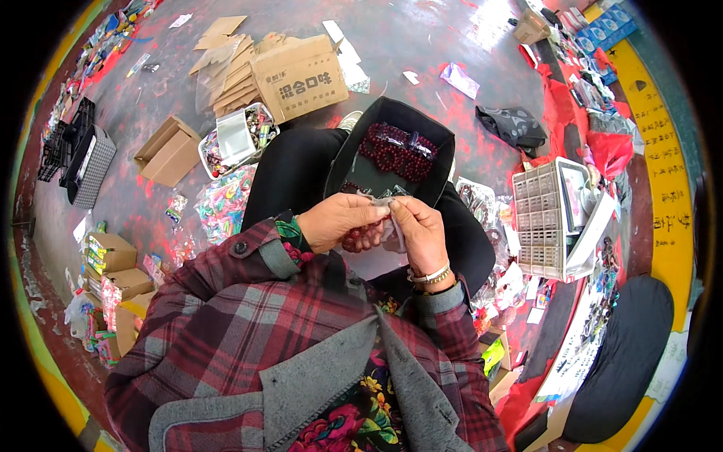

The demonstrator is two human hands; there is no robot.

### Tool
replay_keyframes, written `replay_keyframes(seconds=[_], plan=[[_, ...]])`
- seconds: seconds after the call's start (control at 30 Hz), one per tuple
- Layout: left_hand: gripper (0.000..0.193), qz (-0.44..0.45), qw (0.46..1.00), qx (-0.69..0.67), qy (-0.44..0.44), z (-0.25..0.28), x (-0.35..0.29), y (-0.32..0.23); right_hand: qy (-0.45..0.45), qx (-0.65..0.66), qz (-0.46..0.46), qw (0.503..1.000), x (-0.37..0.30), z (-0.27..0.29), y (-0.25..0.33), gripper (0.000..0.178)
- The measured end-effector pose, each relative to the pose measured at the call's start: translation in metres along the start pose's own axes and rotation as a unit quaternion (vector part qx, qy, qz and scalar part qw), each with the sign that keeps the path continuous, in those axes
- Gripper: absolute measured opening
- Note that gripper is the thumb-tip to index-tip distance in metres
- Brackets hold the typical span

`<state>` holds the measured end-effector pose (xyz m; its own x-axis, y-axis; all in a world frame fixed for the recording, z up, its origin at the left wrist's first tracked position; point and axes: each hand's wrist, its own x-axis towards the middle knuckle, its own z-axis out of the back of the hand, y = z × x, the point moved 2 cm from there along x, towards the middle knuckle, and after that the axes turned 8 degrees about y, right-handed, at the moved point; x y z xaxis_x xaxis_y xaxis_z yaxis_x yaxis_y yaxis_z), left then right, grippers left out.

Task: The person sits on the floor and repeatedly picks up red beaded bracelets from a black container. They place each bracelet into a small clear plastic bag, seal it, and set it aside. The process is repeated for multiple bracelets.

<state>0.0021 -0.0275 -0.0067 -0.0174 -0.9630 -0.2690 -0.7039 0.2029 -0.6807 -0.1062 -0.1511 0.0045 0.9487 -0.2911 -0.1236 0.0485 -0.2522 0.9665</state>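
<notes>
My left hand (343,220) and my right hand (419,232) meet over my lap, thumbs and fingertips pinched together. Between them is the gathered top of a small, pale, see-through bag (392,239). Dark red beads show by the curled fingers of my left hand; whether they lie inside the bag I cannot tell. Just beyond my hands, a black open box (437,162) rests between my legs. In it lie dark red bead bracelets (398,154), some with clear wrapping on them.
Flattened cardboard (301,79), an open carton (167,151) and a white tub (207,160) of small goods lie ahead left. Colourful packets (226,200) are by my left leg. A white plastic basket (536,226) stands at right, near a black bag (512,128).
</notes>
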Motion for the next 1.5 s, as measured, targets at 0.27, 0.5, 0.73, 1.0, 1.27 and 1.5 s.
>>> replay_keyframes(seconds=[0.27,0.5,0.73,1.0,1.27,1.5], plan=[[0.023,-0.073,0.993,-0.091,0.003,0.004,-0.003,-0.002,0.010,0.128,-0.042,0.991,-0.004,0.006,-0.003,0.025],[0.025,-0.002,0.999,-0.031,0.026,-0.004,0.000,0.001,0.051,0.041,0.006,0.998,-0.002,0.003,-0.011,0.016],[0.026,-0.048,0.997,-0.054,0.008,0.006,0.001,0.006,-0.003,0.238,-0.056,0.970,0.003,0.010,-0.021,0.020],[0.026,-0.057,0.994,-0.082,0.041,0.009,0.002,0.009,0.053,0.137,-0.022,0.989,0.000,0.006,-0.013,0.016],[0.028,-0.032,0.997,-0.066,0.013,0.007,0.004,0.012,0.014,0.210,-0.078,0.974,0.002,0.007,-0.014,0.026],[0.026,-0.094,0.991,-0.092,0.026,0.014,0.004,0.012,0.063,0.094,-0.091,0.989,-0.006,0.013,-0.009,0.032]])
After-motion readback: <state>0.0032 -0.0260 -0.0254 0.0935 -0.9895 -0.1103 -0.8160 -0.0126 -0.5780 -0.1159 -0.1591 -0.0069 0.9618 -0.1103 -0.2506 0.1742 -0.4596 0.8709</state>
